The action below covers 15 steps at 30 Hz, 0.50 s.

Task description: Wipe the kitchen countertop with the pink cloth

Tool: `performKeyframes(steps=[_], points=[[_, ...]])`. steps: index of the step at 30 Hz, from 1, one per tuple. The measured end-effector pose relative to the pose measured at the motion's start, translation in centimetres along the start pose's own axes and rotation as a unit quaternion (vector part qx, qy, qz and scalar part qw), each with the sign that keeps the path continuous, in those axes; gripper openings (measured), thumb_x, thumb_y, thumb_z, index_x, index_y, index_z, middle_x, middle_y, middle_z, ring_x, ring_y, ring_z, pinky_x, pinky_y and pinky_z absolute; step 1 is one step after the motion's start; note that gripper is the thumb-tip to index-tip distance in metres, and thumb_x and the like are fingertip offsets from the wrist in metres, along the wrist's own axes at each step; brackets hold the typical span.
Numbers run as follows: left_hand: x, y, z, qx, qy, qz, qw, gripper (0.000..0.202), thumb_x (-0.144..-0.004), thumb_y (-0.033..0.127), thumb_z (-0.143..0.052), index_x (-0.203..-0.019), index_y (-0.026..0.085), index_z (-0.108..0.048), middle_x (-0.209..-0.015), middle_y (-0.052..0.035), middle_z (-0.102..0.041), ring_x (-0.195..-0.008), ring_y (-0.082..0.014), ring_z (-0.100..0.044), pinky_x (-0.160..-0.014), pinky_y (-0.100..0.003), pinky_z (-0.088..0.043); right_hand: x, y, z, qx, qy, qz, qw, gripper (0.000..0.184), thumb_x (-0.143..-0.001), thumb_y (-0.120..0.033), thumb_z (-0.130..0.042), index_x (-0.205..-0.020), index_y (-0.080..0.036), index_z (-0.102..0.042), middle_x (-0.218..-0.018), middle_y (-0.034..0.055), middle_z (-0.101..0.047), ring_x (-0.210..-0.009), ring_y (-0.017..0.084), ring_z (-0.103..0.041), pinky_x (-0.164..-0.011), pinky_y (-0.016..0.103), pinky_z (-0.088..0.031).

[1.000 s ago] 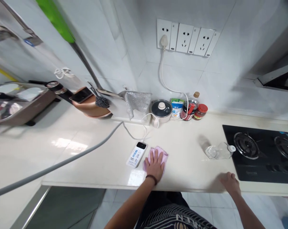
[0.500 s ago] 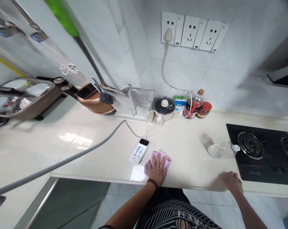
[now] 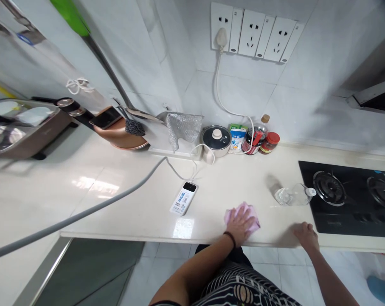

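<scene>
My left hand [image 3: 240, 227] presses down on a pink cloth [image 3: 252, 216] near the front edge of the counter. Its fingers grip the bunched cloth from above. Farther right, my right hand [image 3: 307, 237] rests on the counter beside the black stove, fingers curled in and nothing visible in them. A clear plastic bottle [image 3: 296, 195] with a white cap lies on its side just beyond it. To the left of the cloth sits a white power bank [image 3: 183, 199] with a dark display, a cable attached at its far end.
A black gas stove [image 3: 354, 204] is set into the counter at right. Along the wall stand a small lidded pot [image 3: 222, 148], a blue-white packet [image 3: 237, 140] and a red-lidded jar [image 3: 270, 143]. A grey hose [image 3: 112, 199] crosses the left side of the counter [image 3: 141, 221].
My left hand has slid right along the counter, dragging the pink cloth away from the power bank. The right hand stays in place by the stove. The view has shifted slightly.
</scene>
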<state>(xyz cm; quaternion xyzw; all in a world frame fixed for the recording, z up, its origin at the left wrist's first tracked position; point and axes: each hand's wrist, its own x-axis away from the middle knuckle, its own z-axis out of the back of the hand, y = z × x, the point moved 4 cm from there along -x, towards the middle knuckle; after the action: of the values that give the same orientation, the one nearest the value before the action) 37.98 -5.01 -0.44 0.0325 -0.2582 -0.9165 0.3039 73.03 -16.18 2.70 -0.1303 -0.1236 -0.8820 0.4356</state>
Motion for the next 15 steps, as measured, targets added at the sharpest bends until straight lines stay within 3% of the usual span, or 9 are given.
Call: performKeyframes(steps=[4,7,11,15], points=[[1.3,-7.8,4.3,-0.018,0.017,0.181,0.983,0.065,-0.103,0.054,-0.042,-0.166,0.038,-0.038,-0.180,-0.0032,-0.020,-0.166,-0.0402,-0.009,-0.128,-0.073,-0.008,-0.5,1.0,-1.2,-0.012,0.011,-0.034,0.999,0.050,-0.087,-0.048,-0.052,-0.126,-0.016,-0.057,-0.126,0.0197,-0.059,-0.124,0.033,-0.065,-0.109,0.046,-0.049],[2.4,-11.7,7.1,-0.037,0.027,0.264,0.963,0.066,-0.104,0.049,-0.040,-0.168,0.035,-0.034,-0.181,-0.0035,-0.015,-0.166,-0.0392,-0.004,-0.129,-0.072,-0.005,-0.7,1.3,-1.8,-0.013,0.013,-0.038,0.999,0.053,-0.088,-0.049,-0.050,-0.128,-0.015,-0.055,-0.125,0.0192,-0.058,-0.123,0.033,-0.066,-0.110,0.044,-0.048],[4.9,-12.6,8.0,-0.066,0.028,0.286,0.955,0.066,-0.103,0.046,-0.041,-0.167,0.032,-0.036,-0.180,-0.0047,-0.016,-0.166,-0.0390,-0.007,-0.131,-0.068,-0.007,-0.9,1.5,-2.3,-0.010,0.016,-0.035,0.999,0.057,-0.088,-0.050,-0.049,-0.131,-0.014,-0.053,-0.132,0.0208,-0.056,-0.128,0.033,-0.064,-0.113,0.043,-0.046],[9.8,-11.5,6.0,-0.079,0.013,0.216,0.973,0.063,-0.103,0.048,-0.045,-0.165,0.037,-0.040,-0.179,-0.0032,-0.023,-0.166,-0.0380,-0.012,-0.131,-0.065,-0.010,-0.8,1.8,-2.8,-0.017,0.013,-0.038,0.999,0.062,-0.090,-0.052,-0.045,-0.136,-0.010,-0.049,-0.136,0.0227,-0.054,-0.131,0.035,-0.060,-0.118,0.043,-0.041]])
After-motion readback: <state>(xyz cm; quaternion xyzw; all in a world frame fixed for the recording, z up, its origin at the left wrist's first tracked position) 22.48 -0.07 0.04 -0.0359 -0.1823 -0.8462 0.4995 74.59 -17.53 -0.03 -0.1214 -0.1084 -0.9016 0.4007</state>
